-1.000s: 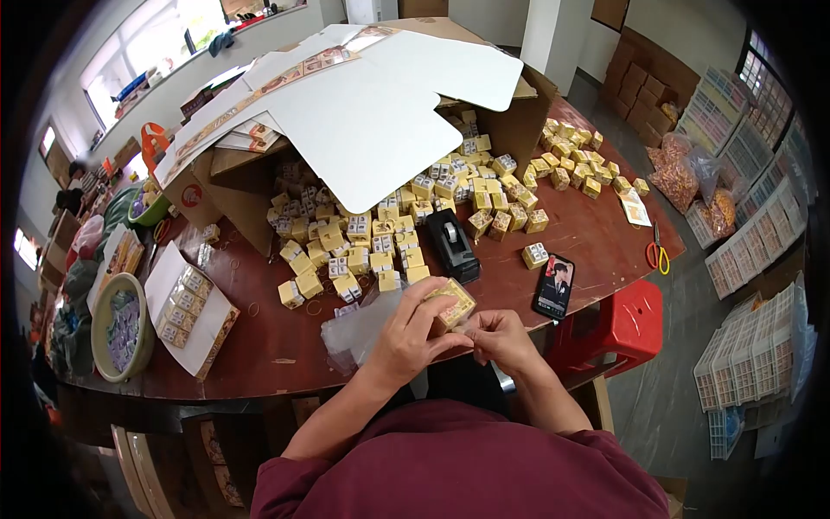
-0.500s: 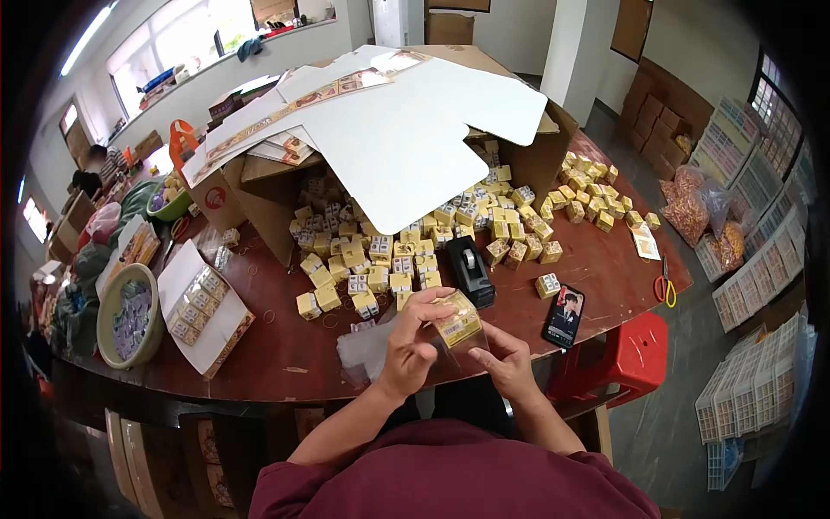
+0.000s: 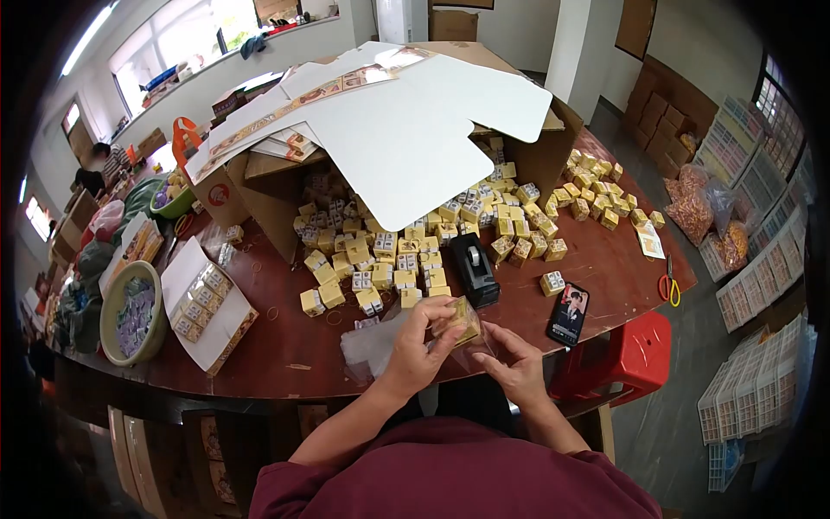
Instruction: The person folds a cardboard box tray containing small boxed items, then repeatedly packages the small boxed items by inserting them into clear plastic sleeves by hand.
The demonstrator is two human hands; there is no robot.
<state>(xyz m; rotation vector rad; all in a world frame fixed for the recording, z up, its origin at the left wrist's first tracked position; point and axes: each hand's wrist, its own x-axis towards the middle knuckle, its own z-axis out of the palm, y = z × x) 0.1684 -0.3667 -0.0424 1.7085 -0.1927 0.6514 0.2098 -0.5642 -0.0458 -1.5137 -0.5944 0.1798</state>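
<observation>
My left hand (image 3: pixel 418 348) is closed on a small yellow box (image 3: pixel 467 322), gripping it between thumb and fingers. Clear plastic bag film (image 3: pixel 474 353) surrounds the box and sticks out toward my right hand (image 3: pixel 519 368). That hand pinches the loose edge of the film. Just beyond the box stands a black tape dispenser (image 3: pixel 475 270). More clear plastic bags (image 3: pixel 367 348) lie on the table to the left of my left hand. A heap of small yellow boxes (image 3: pixel 380 275) spreads over the table in front of me.
A cardboard carton (image 3: pixel 259 203) lies on its side, topped with white card sheets (image 3: pixel 415 130). To the right are a phone (image 3: pixel 568 315), scissors (image 3: pixel 670 281) and a red stool (image 3: pixel 644 355). A tub of purple packets (image 3: pixel 112 346) and a white card holding boxes (image 3: pixel 207 333) sit left.
The yellow box has turned in my left hand and my left thumb has moved up onto it. My right hand has shifted slightly right, with the film stretched toward it.
</observation>
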